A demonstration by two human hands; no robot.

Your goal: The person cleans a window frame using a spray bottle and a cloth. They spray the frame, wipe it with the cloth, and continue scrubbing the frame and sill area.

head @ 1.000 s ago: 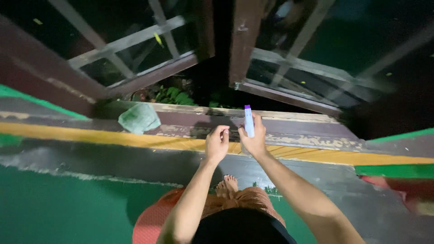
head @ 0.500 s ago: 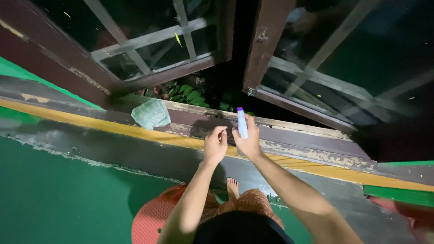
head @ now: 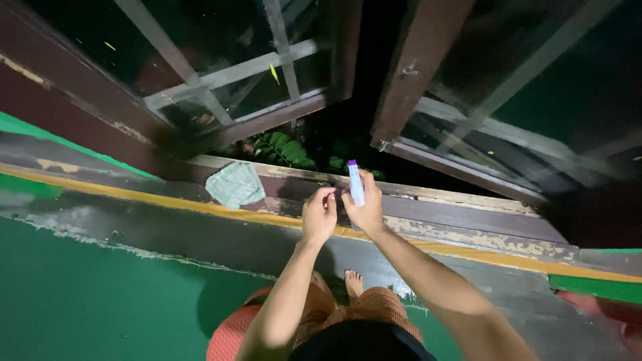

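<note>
- the right hand (head: 366,212) has its fingers (head: 370,186) wrapped around a small white bottle with a purple cap (head: 355,182), held upright so the cap sticks out above the fingers.
- the left hand (head: 320,215) is just beside it, holding nothing, its fingers (head: 327,195) curled with the tips drawn together close to the bottle's lower part; whether they touch it cannot be told.
- both hands hover over a worn wooden window sill (head: 461,207).
- a folded green cloth (head: 235,185) lies on the sill, to the left of the left fingers and apart from them.
- beyond the fingers, two window shutters (head: 414,73) stand open over green leaves (head: 284,148).
</note>
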